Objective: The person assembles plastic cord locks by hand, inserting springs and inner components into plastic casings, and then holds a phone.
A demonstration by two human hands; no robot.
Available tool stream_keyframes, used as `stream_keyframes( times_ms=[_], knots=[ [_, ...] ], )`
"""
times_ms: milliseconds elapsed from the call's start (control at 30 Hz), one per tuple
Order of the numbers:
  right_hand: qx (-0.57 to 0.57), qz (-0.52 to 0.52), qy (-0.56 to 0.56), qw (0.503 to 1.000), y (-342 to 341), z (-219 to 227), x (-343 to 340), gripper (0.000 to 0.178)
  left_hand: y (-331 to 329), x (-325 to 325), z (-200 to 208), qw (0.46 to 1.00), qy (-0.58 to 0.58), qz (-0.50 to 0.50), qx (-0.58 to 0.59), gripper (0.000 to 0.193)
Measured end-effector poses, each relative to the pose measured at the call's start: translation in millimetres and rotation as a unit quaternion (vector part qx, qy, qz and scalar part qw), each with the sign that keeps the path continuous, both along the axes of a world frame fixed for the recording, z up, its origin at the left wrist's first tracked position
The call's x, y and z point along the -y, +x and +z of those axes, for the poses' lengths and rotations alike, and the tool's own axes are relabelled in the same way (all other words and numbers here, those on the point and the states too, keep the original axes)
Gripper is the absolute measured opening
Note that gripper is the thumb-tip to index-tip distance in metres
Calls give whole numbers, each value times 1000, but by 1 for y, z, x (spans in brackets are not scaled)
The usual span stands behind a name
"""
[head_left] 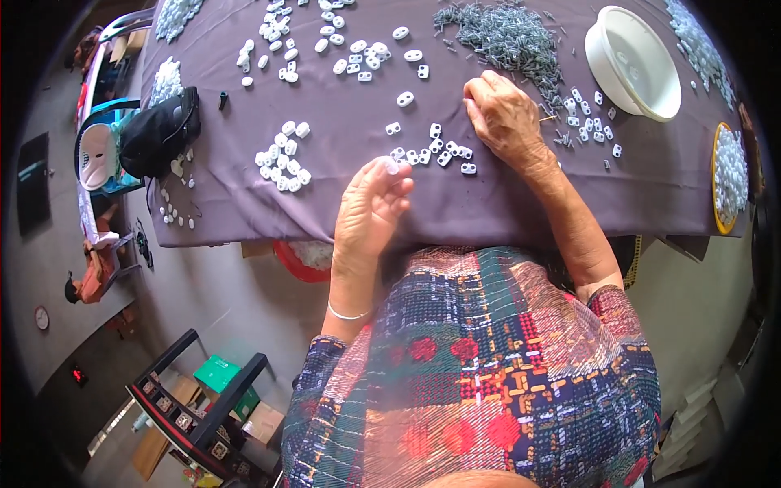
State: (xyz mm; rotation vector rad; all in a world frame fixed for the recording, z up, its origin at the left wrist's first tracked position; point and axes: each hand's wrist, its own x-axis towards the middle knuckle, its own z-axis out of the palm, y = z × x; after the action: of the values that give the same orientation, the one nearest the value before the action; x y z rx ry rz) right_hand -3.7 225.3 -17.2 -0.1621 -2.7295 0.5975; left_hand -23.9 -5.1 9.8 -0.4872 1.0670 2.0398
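Note:
My left hand (373, 207) is raised over the near part of the cloth-covered table, its thumb and fingers pinched on a small white plastic piece (392, 166). Just beyond it lie several white two-hole plastic pieces (443, 153). My right hand (506, 114) rests on the cloth at the near edge of a heap of small grey pins (512, 45). Its fingers are curled inward, and what they hold, if anything, is hidden. Beside that hand are more two-hole pieces (587, 122) and a few loose pins.
A white basin (606, 61) stands right of the pin heap. White oval pieces (283, 154) lie in groups to the left. A black bag (167, 134) sits at the table's left edge. A yellow-rimmed tray (717, 179) of white pieces is at the right edge.

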Motion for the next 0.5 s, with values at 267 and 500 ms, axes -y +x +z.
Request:
stream_keyframes(
  times_ms=[267, 500],
  knots=[
    [93, 79, -488, 864, 29, 39, 24, 9, 9, -9, 2, 1000, -1, -16, -10, 16],
    [84, 86, -545, 830, 45, 39, 38, 13, 16, -17, 1, 999, 37, -31, 1, 16]
  ],
)
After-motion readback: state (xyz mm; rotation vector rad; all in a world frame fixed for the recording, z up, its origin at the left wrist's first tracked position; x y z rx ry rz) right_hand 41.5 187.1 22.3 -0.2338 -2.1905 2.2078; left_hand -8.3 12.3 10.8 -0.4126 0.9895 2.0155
